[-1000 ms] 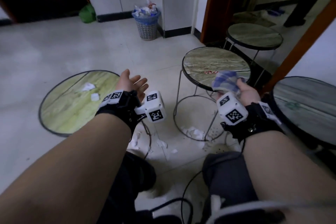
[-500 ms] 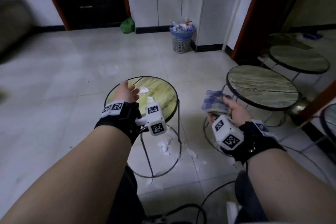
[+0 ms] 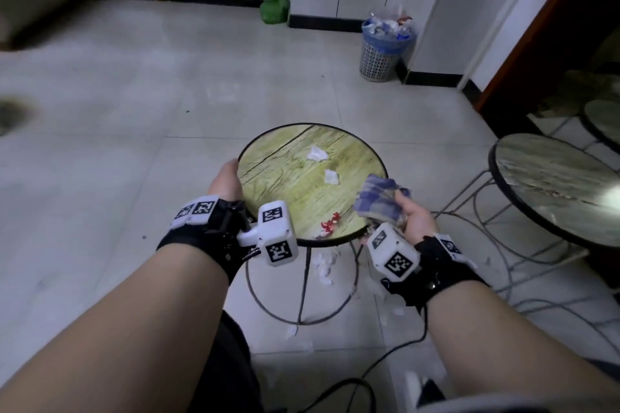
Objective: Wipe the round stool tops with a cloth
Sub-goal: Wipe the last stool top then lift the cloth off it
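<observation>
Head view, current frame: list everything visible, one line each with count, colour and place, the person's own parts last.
Green stool top: 1, yellow-green wood grain, centre, on a wire frame.
White scraps: 2, white, on that top.
Red bits: a small cluster, red, near its front edge.
Grey stool tops: 2, grey marbled, right, the farther one cut off by the frame edge.
Cloth: 1, blue checked, bunched over the green top's right edge.
Waste basket: 1, grey mesh with blue liner, full, by the wall.
Green bag: 1, green, by the far wall.
Paper bits on floor: several, white, under the stool.
Left hand: at the top's left rim.
Right hand: grips the cloth.
</observation>
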Demonstrator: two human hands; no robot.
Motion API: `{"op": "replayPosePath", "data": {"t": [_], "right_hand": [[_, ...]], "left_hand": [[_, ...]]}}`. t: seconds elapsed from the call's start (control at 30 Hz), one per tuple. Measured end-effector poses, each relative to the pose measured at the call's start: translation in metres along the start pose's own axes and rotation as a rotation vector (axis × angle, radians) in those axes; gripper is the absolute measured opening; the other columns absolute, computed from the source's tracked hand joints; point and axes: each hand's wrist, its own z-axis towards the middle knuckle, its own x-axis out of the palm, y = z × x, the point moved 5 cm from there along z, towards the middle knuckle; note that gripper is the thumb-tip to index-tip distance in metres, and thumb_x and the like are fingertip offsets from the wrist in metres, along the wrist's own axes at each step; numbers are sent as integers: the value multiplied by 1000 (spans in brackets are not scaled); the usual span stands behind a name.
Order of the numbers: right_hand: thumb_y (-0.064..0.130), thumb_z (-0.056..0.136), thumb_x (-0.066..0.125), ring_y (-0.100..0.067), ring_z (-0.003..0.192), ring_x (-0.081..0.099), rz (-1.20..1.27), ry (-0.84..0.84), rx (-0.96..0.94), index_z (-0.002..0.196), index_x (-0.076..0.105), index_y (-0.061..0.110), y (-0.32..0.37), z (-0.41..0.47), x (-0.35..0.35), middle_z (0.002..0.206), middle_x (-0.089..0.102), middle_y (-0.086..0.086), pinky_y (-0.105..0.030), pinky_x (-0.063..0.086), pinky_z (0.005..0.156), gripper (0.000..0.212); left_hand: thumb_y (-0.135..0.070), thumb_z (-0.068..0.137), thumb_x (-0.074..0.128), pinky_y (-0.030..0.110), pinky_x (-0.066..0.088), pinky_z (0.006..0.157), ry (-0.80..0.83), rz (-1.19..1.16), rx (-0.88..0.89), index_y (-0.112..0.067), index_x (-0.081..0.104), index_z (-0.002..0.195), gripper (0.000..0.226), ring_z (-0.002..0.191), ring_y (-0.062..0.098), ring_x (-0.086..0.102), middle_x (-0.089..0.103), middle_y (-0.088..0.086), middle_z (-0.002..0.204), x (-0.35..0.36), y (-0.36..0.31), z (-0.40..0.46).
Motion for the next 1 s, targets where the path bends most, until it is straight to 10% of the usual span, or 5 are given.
{"op": "replayPosePath", "data": {"t": [0.3,0.5,0.67,0.73,1.0], "right_hand": [[29,94,50,-21,56,63,-70,-139,-68,108,63,6,30,-31,-87,80,72,-9,-29,46,66,30],[27,99,45,-18,39,62,-66,-238,-72,77,57,11,50,-77,-110,49,66,-4,-19,48,37,30],[56,47,85,-28,71,59,-282,-185,-60,114,68,8,49,-81,-118,91,65,-10,-41,48,78,84],[50,67,77,-33,87,66,-353,-151,-49,101,71,9,52,-87,-106,96,71,-13,-53,49,89,54],[37,49,87,-32,92,69,-516,-75,8,110,67,14,54,-62,-70,101,73,-11,-52,52,84,68]], "left_hand": [[-50,86,52,43,48,86,255,70,-87,-3,49,71,49,76,31,62,67,17,61,48,30,-63],[-54,84,48,49,44,97,241,120,-34,-6,50,80,48,90,33,58,58,18,88,34,38,-86],[-57,85,46,46,45,92,256,74,-53,-3,46,107,58,84,29,57,55,17,95,20,44,-106],[-56,89,43,42,48,79,247,49,-54,-4,46,109,56,83,29,57,56,18,99,17,46,-109],[-57,90,41,42,48,82,205,22,-40,-5,49,112,57,91,30,58,56,15,94,17,42,-89]]}}
